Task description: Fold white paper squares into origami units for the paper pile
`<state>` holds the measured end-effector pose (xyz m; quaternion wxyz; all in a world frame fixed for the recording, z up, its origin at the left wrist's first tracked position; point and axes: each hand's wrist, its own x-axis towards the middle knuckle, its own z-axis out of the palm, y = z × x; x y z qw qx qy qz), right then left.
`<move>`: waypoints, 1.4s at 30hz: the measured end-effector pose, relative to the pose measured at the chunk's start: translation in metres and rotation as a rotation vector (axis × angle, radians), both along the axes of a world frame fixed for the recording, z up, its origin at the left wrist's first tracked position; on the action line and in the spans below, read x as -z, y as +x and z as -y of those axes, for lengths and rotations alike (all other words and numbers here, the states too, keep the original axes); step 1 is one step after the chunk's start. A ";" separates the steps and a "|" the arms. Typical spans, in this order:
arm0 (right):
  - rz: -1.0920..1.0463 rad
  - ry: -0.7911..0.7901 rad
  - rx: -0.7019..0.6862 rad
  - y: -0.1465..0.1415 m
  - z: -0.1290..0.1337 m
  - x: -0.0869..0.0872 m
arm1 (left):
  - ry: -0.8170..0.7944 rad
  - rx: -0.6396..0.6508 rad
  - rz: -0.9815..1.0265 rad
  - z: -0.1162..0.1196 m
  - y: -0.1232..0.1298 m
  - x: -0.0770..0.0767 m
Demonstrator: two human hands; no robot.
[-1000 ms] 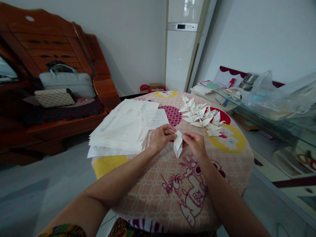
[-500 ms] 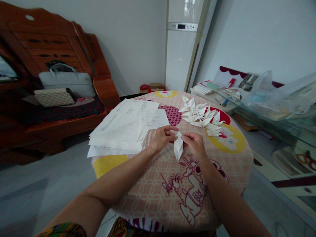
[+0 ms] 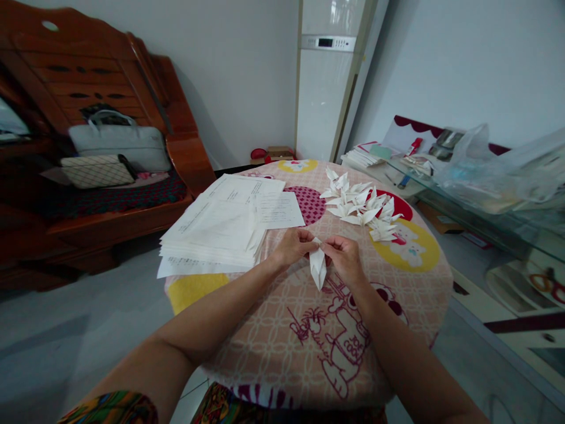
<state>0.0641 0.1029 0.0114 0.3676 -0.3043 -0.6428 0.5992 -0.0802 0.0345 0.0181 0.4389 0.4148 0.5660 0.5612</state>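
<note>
Left hand [image 3: 295, 246] and right hand [image 3: 346, 256] both pinch the top end of the folded white paper [image 3: 318, 268], fingertips nearly meeting. Paper hangs point-down over the near-middle of the patterned tablecloth [image 3: 273, 330], between paper stack [image 3: 212, 227] left and folded paper pieces [image 3: 362, 205] far right.

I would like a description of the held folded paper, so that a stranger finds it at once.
Look at the round, cloth-covered table. Near its middle, the left hand and right hand pinch the far end of a white folded paper whose near end is pointed. Unlike the splayed paper figures beyond and the flat sheets leftward, this piece is narrow and held.
</note>
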 end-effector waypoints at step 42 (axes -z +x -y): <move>-0.164 -0.223 -0.018 0.002 -0.002 -0.007 | -0.064 0.166 0.338 -0.004 -0.011 0.002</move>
